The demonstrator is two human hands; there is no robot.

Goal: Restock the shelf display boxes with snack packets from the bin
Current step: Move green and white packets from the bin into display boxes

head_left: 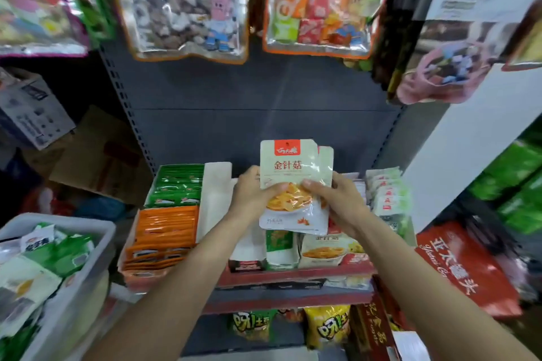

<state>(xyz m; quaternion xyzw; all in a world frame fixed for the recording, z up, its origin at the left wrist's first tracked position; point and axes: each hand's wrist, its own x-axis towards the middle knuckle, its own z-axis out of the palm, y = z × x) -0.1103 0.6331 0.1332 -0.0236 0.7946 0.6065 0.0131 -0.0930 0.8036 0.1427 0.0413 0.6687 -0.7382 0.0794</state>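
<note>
Now placing step: left hand [254, 191] and right hand [340, 199] both pinch stack of packets [296, 182] above red display box [293, 274]. Next: lower stack upright into open slot, likely behind front row.

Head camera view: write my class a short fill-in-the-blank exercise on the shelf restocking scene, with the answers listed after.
1. Both hands, left and right, hold a stack of pale snack packets whose top label is ____ in colour.
2. The display box left of the hands holds green packets behind ____ packets.
3. The white bin of packets stands at the lower ____ of the view.

Answers: red; orange; left
</note>
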